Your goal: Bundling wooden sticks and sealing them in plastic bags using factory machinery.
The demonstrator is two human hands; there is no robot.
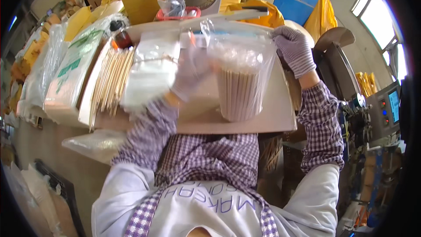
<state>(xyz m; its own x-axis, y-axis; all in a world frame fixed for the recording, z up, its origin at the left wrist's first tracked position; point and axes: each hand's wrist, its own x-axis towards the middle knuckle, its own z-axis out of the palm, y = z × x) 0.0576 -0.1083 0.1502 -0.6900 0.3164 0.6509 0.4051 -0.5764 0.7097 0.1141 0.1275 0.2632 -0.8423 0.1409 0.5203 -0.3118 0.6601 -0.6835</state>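
A pale shirt (182, 213) faces the desk (197, 120), where a stick-filled bag (240, 92) stands, seemingly unsealed; the right hand (294, 49) pinches its top, the blurred left hand's (191, 73) grip I can't tell; loose sticks (112, 77) lie unbagged.

The gloved right hand (294, 50) was raised at the desk's (197, 120) far right corner, fingers (280, 36) bent; the gloved left hand (192, 72) was blurred, forearm (149, 127) crossing the near edge.

The clear bag (244, 63) is on the worktop (195, 120), near its front edge, packed with a tight bundle of slim, pale brown sticks (239, 94) set side by side. Its far end spreads wider than the bundle; whether it stands or leans is hard to tell.
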